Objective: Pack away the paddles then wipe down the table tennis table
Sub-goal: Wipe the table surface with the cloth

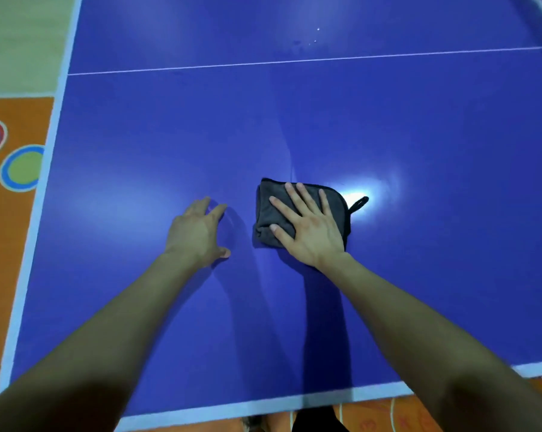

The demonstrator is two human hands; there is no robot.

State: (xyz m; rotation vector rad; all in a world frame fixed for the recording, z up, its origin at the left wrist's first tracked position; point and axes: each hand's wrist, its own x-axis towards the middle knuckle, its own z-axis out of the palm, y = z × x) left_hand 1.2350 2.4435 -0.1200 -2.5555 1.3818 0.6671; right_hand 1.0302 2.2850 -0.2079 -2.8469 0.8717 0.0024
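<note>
A folded dark grey cloth [268, 202] with a small black hanging loop lies on the blue table tennis table [169, 135]. My right hand [310, 227] presses flat on the cloth, fingers straight and spread. My left hand [198, 232] rests on the bare table surface just left of the cloth, fingers extended, touching nothing else. No paddles are in view.
A white centre line [294, 61] crosses the table further away. The table's white left edge [38, 194] and near edge [263, 403] border an orange floor mat [10, 244] with coloured circles. A bright light reflection sits right of the cloth.
</note>
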